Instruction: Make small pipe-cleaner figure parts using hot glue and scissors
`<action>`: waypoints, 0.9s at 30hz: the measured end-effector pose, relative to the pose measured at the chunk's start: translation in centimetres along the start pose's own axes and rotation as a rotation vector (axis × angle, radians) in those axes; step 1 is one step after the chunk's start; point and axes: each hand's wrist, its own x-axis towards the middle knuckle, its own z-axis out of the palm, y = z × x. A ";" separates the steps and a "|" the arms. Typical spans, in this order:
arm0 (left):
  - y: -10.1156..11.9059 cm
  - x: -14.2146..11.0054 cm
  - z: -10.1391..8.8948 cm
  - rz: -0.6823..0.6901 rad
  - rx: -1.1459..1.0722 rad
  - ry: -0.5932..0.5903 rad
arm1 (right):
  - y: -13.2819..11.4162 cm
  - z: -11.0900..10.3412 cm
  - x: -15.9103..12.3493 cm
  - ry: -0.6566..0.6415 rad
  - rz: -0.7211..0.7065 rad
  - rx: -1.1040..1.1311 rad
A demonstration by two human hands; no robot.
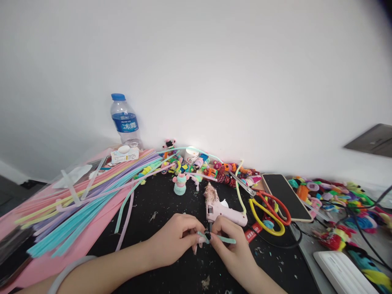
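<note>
My left hand (183, 237) pinches one end of a short mint-green pipe cleaner (226, 239) between thumb and fingers. My right hand (228, 241) grips the same piece close by, and its free end sticks out to the right. Just beyond my fingers lies a pale pink glue gun (222, 210), its nozzle crusted with brown residue. A small mint-green figure with pink ears (180, 184) stands upright to the left of the glue gun. Scissors with red and yellow handles (266, 216) rest to the right.
Bundled pastel pipe cleaners (101, 196) spread over a pink sheet (92, 241) at left, near a water bottle (125, 122). Finished figures crowd along the wall. A phone (286, 196), black cables and a white power strip (339, 271) lie right of the black mat (147, 269).
</note>
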 end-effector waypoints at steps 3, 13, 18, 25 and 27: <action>0.1 -0.1 0.0 0.013 -0.029 -0.055 | 0.1 0.0 0.0 0.001 0.004 0.006; -0.7 0.1 0.5 -0.142 -0.474 -0.051 | 0.3 0.0 0.1 0.103 0.061 0.062; -0.6 0.3 0.6 -0.163 -0.503 -0.008 | 0.2 0.0 -0.2 0.164 0.057 0.056; -0.7 -0.3 1.1 -0.133 -0.337 -0.075 | 0.1 0.3 -0.3 0.124 0.061 0.035; -0.8 -0.3 1.1 -0.126 -0.329 -0.074 | 0.0 0.3 -0.3 0.075 0.061 0.070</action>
